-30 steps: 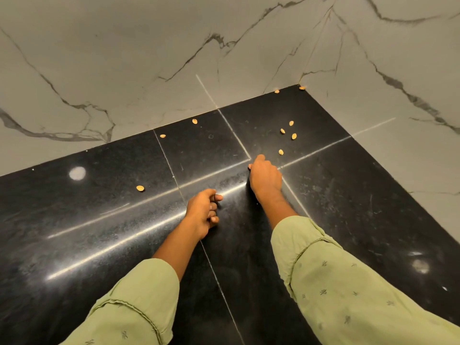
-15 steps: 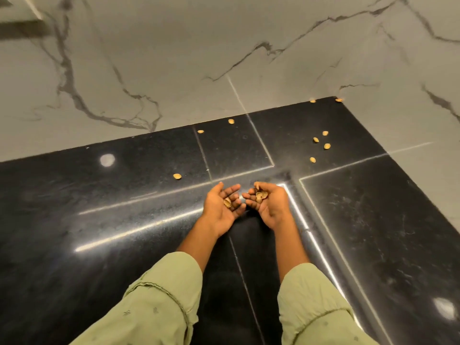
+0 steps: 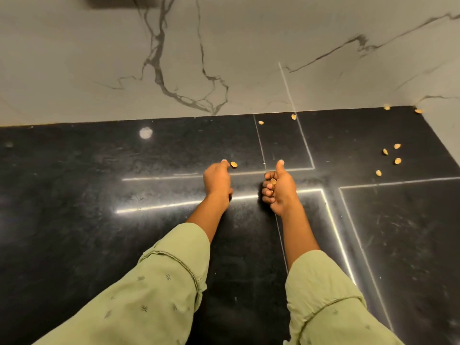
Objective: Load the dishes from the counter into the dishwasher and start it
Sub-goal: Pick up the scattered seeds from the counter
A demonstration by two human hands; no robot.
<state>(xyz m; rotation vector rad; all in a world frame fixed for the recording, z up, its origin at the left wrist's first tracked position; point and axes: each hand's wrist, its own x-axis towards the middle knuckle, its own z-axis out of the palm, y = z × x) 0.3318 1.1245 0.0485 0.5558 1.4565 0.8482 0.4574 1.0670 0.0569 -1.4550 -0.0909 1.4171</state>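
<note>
We see small tan shells [image 3: 397,160], oval and slightly cupped, scattered over the counter [image 3: 74,195], a glossy black stone with pale seams and streaks of reflected light.

We count nine shells lying loose:
- Two sit near the back edge, at 12 o'clock from the right hand [image 3: 281,192].
- Two lie in the far corner at 2 o'clock.
- Four form a loose group between 2 and 3 o'clock.
- One lies at 1 o'clock from the left hand [image 3: 217,181], just beside its outstretched fingertip.

The right hand has its thumb straight and its fingers curled round more shells. One of these shows in the gap by the thumb, and we cannot count the others.

The left hand turns its back to us, with the remaining fingers tucked under. We cannot tell whether they hold anything.

The two hands are side by side and apart, low over the middle of the counter. Both forearms wear pale green sleeves [image 3: 154,290] with small stitched motifs.

A white wall [image 3: 99,58] veined in grey rises behind the counter at 12 o'clock.
</note>
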